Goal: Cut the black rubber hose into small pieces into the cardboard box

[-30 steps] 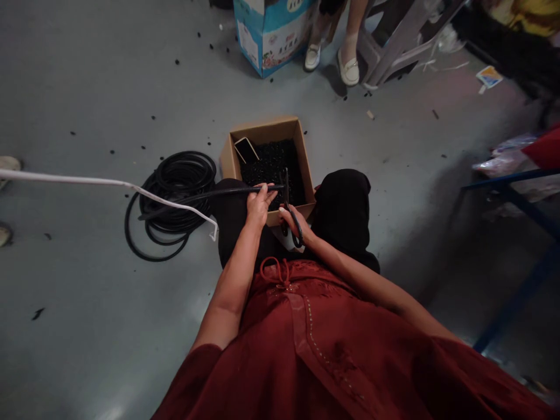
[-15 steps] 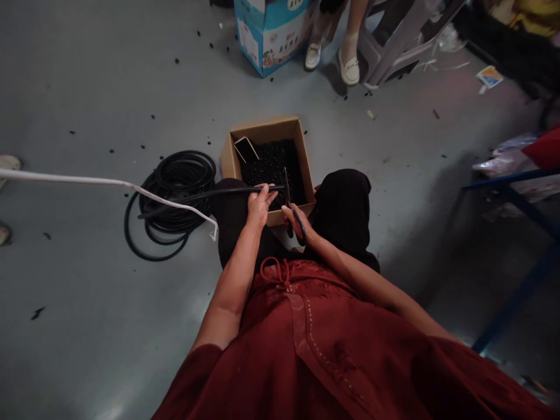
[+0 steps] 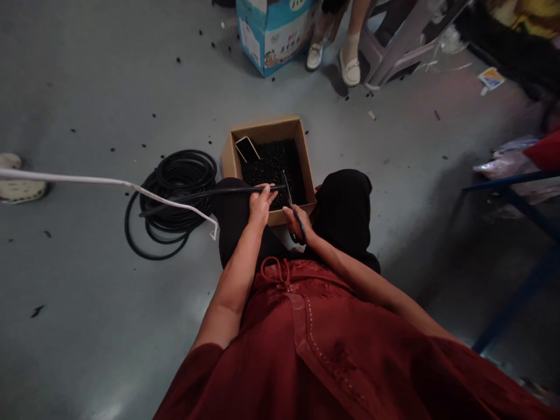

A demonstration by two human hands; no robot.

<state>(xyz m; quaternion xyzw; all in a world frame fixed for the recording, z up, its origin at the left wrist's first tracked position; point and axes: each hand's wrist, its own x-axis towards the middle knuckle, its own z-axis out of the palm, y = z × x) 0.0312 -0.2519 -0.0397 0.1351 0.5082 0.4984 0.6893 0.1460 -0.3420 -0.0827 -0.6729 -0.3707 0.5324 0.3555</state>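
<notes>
My left hand [image 3: 259,205] grips a thin black corrugated tube [image 3: 219,192] and holds its free end over an open cardboard box [image 3: 305,157]. The tube runs left to a black coil [image 3: 175,201] on the floor. My right hand [image 3: 297,221] is closed on the handles of black scissors [image 3: 292,207], whose blades point up at the tube's end. The box holds several short black cut pieces and a phone [image 3: 247,149] leaning in its back left corner. The box sits between my knees in black trousers.
A white strap [image 3: 109,183] crosses from the left. A blue printed carton [image 3: 271,32] and another person's feet in white shoes [image 3: 350,67] stand beyond the box. A blue metal frame [image 3: 516,198] is at the right. Small black bits are scattered over the grey floor.
The scissors' blades have come together at the tube's end and my right hand has shifted slightly. A shoe at the far left edge has moved further into view.
</notes>
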